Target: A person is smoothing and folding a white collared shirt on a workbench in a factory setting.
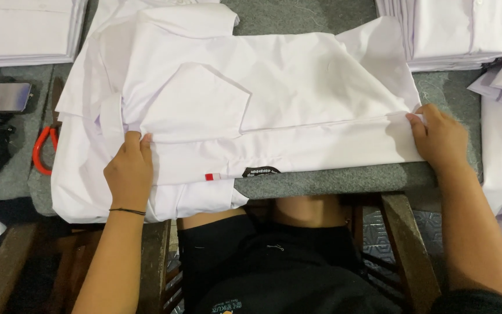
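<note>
At the far left of the grey felt-covered worktop (344, 177) lie a dark phone (0, 96) and orange-handled scissors (43, 150), beside a stack of folded white shirts (24, 29). Centre stage, a white cotton shirt (251, 110) lies flat, sleeves already tucked in, its lower half seemingly yet to be folded. The left hand (129, 171) presses flat on it near the sleeve; the right hand (440, 139) pinches its right edge. Another folded pile (460, 32) sits top right. No containers are visible.

A white shirt (274, 99) with a red tag (209, 177) lies on grey table felt (321, 183) beside orange-handled scissors (43, 150).
</note>
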